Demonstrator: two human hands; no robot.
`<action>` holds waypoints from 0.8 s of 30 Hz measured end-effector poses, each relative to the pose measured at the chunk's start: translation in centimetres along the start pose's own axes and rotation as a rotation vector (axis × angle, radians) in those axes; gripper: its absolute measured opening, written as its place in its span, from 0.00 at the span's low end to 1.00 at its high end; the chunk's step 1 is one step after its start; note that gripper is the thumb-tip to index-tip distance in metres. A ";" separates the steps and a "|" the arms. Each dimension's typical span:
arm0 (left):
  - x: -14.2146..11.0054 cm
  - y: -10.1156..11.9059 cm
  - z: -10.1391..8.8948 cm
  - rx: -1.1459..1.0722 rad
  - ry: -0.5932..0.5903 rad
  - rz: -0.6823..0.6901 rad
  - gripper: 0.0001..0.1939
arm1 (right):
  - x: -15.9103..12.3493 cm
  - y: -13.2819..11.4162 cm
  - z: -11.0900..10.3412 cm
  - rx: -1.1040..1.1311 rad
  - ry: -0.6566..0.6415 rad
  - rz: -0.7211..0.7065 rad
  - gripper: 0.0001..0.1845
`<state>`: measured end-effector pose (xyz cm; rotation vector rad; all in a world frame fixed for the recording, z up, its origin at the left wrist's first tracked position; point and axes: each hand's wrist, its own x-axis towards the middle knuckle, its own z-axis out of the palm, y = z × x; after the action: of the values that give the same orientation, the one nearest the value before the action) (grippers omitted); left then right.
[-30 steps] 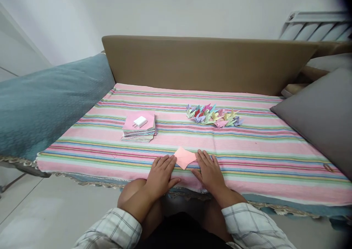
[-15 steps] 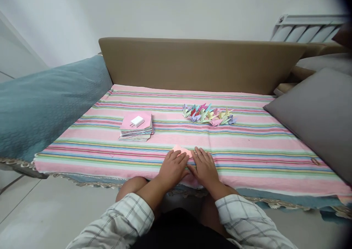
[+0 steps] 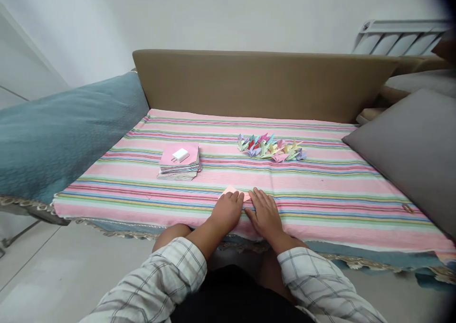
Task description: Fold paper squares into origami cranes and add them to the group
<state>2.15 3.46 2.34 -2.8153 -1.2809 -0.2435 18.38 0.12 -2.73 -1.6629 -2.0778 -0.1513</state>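
Note:
A pink square of paper [image 3: 233, 190] lies near the front edge of the striped cloth [image 3: 320, 190] on the sofa seat. My left hand [image 3: 228, 212] rests on its left part with fingers curled down onto it. My right hand [image 3: 264, 213] lies flat against its right side, fingers stretched forward and pressing. Most of the paper is hidden under both hands; only its far corner shows.
A stack of coloured paper squares [image 3: 180, 167] with a white charger plug [image 3: 180, 155] on top lies at the left. A heap of folded paper cranes [image 3: 270, 148] sits further back. A teal cushion [image 3: 57, 133] is at left, a grey pillow [image 3: 413, 147] at right.
Both hands have slid together over the pink paper, covering most of it. The paper showed fully between them a second ago.

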 end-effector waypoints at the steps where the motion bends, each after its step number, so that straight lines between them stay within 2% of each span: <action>1: 0.0 0.1 0.0 0.008 -0.003 -0.008 0.19 | 0.0 0.1 0.1 0.028 0.028 0.003 0.29; 6: 0.1 -0.5 -0.4 -0.104 -0.011 -0.047 0.20 | -0.2 0.5 0.2 0.210 0.159 0.043 0.30; 9: 0.3 -1.6 -1.2 -0.370 0.011 -0.226 0.21 | -0.2 0.6 0.0 0.318 0.189 0.080 0.29; 11: 0.6 -2.2 -2.0 -0.700 0.072 -0.355 0.19 | -0.1 0.7 -0.2 0.387 0.199 0.121 0.28; 13: 0.8 -2.4 -2.7 -1.162 0.109 -0.460 0.19 | 0.0 0.5 -0.5 0.484 0.205 0.180 0.27; 15: 0.8 -2.3 -3.1 -1.592 0.083 -0.566 0.19 | 0.4 0.1 -1.1 0.649 0.198 0.261 0.26; 17: 0.6 -2.2 -3.1 -1.857 0.020 -0.654 0.20 | 1.0 -0.4 -1.7 0.867 0.161 0.355 0.25; 20: 0.1 -2.1 -2.6 -1.967 -0.096 -0.685 0.19 | 2.2 -1.2 -2.2 1.138 0.045 0.457 0.25; 24: 0.1 -2.6 -2.1 -1.840 -0.309 -0.635 0.19 | 3.7 -1.5 -1.8 1.337 -0.094 0.540 0.34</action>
<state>-0.01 5.01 4.40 -3.1932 -3.1752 -1.9317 16.96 2.36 0.72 -1.1949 -1.1039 1.2093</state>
